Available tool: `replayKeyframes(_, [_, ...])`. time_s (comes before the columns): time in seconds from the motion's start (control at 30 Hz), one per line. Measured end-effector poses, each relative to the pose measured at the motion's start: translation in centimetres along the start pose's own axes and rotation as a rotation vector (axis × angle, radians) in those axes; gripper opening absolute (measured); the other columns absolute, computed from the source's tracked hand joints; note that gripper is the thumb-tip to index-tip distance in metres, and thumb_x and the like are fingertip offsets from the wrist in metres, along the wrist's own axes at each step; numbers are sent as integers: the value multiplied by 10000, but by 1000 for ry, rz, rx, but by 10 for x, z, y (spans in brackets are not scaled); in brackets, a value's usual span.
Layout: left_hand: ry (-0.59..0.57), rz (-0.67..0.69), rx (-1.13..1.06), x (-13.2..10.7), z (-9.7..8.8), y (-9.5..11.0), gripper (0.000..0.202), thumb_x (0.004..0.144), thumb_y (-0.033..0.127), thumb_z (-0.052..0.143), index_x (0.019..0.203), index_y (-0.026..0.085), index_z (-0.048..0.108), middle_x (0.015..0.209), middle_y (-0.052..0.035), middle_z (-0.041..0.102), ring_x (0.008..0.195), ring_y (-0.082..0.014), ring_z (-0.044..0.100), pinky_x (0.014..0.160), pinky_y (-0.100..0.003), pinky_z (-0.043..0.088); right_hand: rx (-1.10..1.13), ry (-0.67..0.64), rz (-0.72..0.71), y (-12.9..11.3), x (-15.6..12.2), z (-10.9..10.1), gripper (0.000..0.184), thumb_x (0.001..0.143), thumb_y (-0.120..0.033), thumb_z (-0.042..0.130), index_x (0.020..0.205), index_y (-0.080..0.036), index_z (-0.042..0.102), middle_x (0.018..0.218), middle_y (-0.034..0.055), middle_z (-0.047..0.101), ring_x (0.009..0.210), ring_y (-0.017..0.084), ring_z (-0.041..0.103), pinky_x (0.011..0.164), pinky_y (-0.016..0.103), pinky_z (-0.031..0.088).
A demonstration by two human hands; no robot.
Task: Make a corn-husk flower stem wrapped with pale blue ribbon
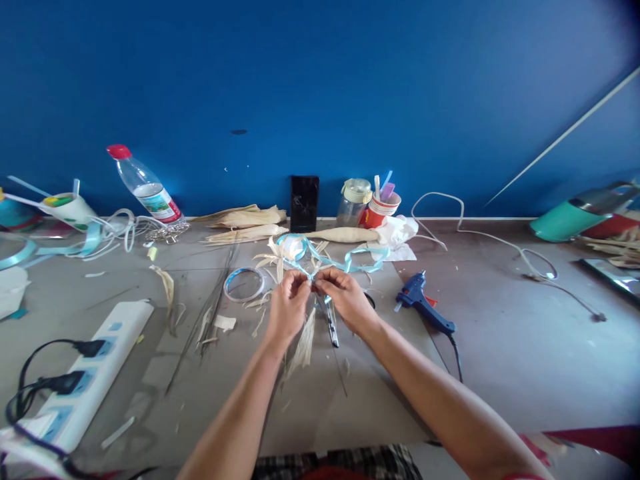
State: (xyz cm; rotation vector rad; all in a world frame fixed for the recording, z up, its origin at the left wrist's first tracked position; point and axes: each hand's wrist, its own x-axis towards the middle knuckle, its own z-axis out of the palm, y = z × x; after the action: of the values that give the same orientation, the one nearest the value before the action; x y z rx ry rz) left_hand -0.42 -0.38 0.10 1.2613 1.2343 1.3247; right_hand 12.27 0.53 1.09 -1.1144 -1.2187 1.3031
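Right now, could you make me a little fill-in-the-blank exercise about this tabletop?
The left hand and right hand pinch a ribbon coloured light ____.
The labelled bottle has a ____ cap.
The glue gun lies nearer the ____ hand.
The power strip has a body coloured ____.

Missing words: blue; red; right; white.

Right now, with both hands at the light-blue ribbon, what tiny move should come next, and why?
Perhaps gently pull the light-blue ribbon snug, because the left hand and right hand seem to pinch it close together, while loose loops lie beyond them. I can't see whether it's knotted.
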Motion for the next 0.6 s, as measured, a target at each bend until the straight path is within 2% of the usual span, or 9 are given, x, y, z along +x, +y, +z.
replayKeyframes(0.1, [6, 33, 72, -1, 1, -1, 78, 775, 252, 532, 784, 184, 496, 711, 6, 548, 634, -132, 575, 652, -267, 463, -61, -2, -25, 4, 1, -1, 77, 711, -245, 547, 703, -171, 566, 653, -20, 546, 647, 119, 501, 665, 260, 400])
replayKeyframes(0.27, [2, -6, 110, -1, 3, -1, 58, 792, 232, 485, 829, 187, 487, 719, -9, 595, 582, -135, 595, 588, -263, 452, -192, -5, -83, 6, 0, -1, 83, 753, -242, 507, 704, -179, 531, 641, -22, 546, 633, 121, 506, 641, 259, 406])
replayKeyframes(0.6, [71, -35, 24, 0, 7, 6, 73, 719, 208, 550, 774, 161, 558, 671, -1, 610, 557, -117, 560, 583, -248, 440, -156, -6, -23, 1, -3, 2, 75, 739, -234, 505, 726, -175, 550, 618, -18, 558, 585, 114, 511, 578, 250, 417])
